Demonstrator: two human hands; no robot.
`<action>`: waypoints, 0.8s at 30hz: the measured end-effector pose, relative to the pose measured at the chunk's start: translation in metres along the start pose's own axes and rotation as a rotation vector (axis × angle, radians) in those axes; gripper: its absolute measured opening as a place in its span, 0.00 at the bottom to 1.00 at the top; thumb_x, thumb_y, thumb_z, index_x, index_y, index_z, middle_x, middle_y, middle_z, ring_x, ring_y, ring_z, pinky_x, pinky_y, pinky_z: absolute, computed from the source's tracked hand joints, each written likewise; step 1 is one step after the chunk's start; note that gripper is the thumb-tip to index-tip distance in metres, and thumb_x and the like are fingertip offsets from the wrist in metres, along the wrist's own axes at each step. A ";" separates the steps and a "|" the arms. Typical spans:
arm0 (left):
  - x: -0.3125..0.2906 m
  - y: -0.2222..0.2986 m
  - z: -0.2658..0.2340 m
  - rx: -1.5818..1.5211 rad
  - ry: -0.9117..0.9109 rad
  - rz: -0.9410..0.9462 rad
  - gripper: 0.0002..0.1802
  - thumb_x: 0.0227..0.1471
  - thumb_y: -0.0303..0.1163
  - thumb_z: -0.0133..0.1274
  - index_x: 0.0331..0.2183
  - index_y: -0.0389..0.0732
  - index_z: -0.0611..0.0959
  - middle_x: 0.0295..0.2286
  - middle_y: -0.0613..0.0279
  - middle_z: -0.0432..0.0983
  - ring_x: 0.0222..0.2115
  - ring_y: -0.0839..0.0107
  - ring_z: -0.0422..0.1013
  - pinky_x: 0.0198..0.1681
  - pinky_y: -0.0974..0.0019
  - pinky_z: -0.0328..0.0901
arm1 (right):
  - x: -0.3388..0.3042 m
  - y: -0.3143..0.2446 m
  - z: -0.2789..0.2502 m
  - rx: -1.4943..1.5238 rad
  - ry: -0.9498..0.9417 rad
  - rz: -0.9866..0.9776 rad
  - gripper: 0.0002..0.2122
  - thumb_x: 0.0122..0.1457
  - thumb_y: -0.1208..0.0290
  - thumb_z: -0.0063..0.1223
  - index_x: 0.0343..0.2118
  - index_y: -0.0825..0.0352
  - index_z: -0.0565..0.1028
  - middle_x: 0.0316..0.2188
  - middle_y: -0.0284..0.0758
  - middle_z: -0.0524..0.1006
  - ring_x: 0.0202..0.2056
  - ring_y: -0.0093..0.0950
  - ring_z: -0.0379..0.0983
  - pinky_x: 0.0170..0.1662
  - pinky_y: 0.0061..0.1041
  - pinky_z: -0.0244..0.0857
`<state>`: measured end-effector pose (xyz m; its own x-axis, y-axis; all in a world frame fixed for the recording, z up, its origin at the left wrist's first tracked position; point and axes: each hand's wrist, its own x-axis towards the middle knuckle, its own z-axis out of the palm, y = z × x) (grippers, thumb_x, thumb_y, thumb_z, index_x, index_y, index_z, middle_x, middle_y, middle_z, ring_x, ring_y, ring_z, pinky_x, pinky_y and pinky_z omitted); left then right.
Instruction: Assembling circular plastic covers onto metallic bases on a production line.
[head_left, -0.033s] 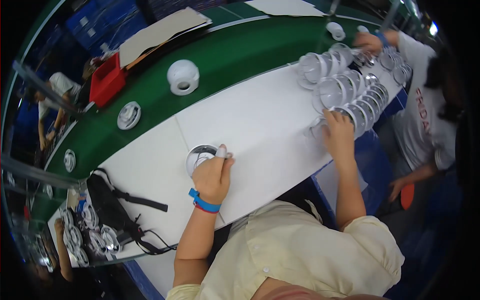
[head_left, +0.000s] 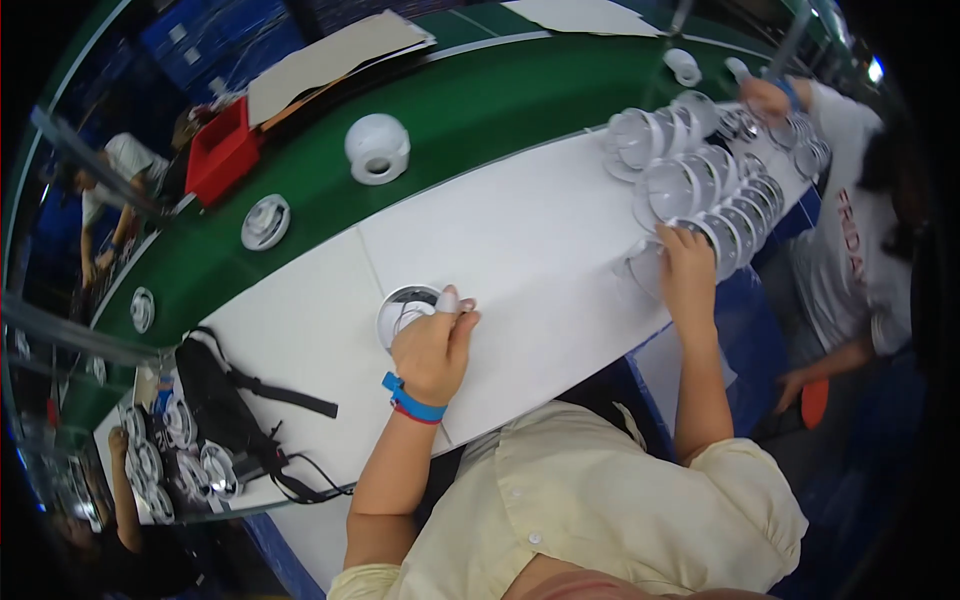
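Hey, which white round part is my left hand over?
The lone round part mid-way along the white tabletop, partly covered by your left hand; other parts sit on the green surface or cluster toward the tabletop's ends.

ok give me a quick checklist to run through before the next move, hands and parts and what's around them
1. Left hand at the round white fixture part on the white tabletop: ok.
2. Left fingers' grip on that part: cannot tell, the hand covers much of it.
3. Right hand at the near end of the row of ringed parts: ok.
4. Right hand gripping a single piece: cannot tell.
5. Co-worker's hand apart from the right hand: ok, it is at the far end of the rows.
6. Black strapped bag apart from both hands: ok.
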<state>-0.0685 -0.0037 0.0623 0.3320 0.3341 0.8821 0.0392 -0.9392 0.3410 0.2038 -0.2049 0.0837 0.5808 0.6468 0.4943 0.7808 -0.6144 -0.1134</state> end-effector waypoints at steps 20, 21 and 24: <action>-0.003 -0.026 -0.014 0.042 0.128 -0.171 0.09 0.38 0.20 0.65 0.24 0.41 0.81 0.15 0.68 0.65 0.18 0.70 0.60 0.21 0.66 0.55 | 0.043 -0.133 0.091 1.689 -0.808 0.103 0.54 0.36 0.38 0.68 0.64 0.63 0.56 0.59 0.39 0.64 0.60 0.34 0.62 0.61 0.33 0.60; -0.002 -0.026 -0.015 0.030 0.111 -0.214 0.09 0.39 0.21 0.65 0.24 0.42 0.81 0.15 0.68 0.65 0.19 0.70 0.60 0.22 0.66 0.55 | 0.037 -0.140 0.084 1.742 -0.845 0.127 0.53 0.36 0.38 0.67 0.64 0.63 0.57 0.58 0.39 0.65 0.59 0.33 0.63 0.60 0.32 0.60; 0.004 -0.025 -0.019 0.036 0.061 -0.270 0.08 0.39 0.23 0.66 0.25 0.43 0.81 0.16 0.69 0.66 0.21 0.69 0.60 0.25 0.66 0.55 | 0.015 -0.148 0.079 1.847 -0.952 0.150 0.52 0.37 0.37 0.67 0.63 0.64 0.58 0.56 0.39 0.67 0.57 0.33 0.65 0.58 0.30 0.61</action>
<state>-0.0858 0.0229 0.0634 0.2473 0.5755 0.7795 0.1523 -0.8176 0.5553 0.1156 -0.0685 0.0396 0.0869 0.9958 -0.0271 -0.3606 0.0061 -0.9327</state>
